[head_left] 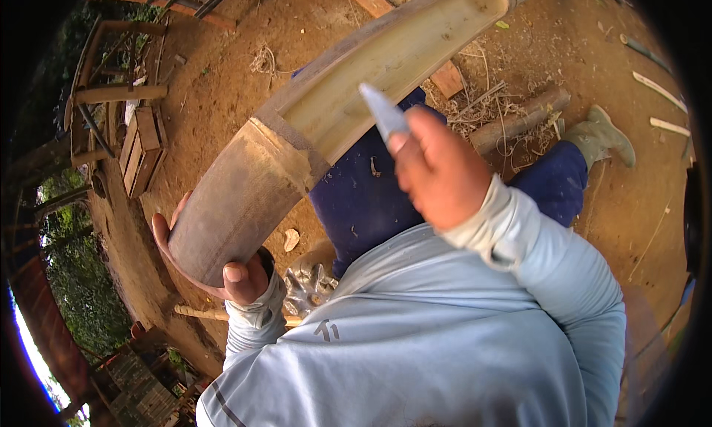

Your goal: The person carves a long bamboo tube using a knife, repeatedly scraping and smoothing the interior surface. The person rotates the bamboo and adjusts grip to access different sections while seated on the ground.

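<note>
A thick bamboo section (237,197) slants from lower left to upper right across my lap. Beyond its node ring one side is cut away, baring a pale, smooth hollow. My left hand (241,279) cups the closed lower end, thumb on the near side and fingertips showing on the far side. Above the near edge of the hollow, my right hand (437,164) is closed round a knife (382,112), its pointed blade aimed up and left. The handle is hidden in my fist, and the hand is slightly blurred. Whether the blade touches the bamboo I cannot tell.
Past my right hand lie a cut bamboo log (523,119) and a heap of fibre shavings (475,116). A wooden crate (142,151) stands at the left. Pale sticks (660,93) lie on the dirt floor at the far right, beyond my boot (602,136).
</note>
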`<state>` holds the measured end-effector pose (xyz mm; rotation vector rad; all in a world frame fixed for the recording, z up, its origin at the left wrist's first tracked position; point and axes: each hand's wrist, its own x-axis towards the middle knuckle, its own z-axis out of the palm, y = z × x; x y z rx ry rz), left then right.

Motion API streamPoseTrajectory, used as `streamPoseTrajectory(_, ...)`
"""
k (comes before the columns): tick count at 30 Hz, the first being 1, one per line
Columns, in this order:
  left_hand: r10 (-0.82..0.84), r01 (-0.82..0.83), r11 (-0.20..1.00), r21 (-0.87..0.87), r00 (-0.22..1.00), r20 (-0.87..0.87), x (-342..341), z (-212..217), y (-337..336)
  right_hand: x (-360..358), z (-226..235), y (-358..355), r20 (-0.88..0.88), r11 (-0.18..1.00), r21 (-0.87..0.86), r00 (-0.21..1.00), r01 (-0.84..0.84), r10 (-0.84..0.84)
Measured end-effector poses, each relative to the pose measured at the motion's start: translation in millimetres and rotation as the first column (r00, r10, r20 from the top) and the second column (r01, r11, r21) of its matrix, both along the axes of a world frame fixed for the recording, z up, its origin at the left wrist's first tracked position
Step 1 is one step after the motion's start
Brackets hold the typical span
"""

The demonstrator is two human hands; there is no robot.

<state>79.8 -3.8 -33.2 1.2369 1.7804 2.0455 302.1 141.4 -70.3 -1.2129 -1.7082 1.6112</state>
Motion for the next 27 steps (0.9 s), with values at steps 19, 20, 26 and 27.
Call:
streamPoseTrajectory(19, 0.005, -0.005, 1.000, -0.002, 0.999, 0.037, 4, 4, 1, -10, -1, -14, -0.060, 0.997, 0.082, 0.998, -0.008, 0.013)
streamPoseTrajectory(20, 0.004, -0.004, 1.000, 0.000, 0.999, 0.040, 4, 5, 0, -11, 2, -6, -0.077, 1.000, -0.013, 0.997, 0.024, -0.025)
streamPoseTrajectory(26, 0.016, -0.017, 1.000, -0.009, 1.000, -0.006, 2, 4, 1, -15, 7, -25, -0.033, 0.967, 0.242, 0.995, -0.086, 0.097)
streamPoseTrajectory(27, 0.018, -0.018, 1.000, -0.007, 1.000, -0.002, 2, 4, 2, -15, 5, -11, -0.055, 0.992, 0.125, 0.998, -0.015, 0.022)
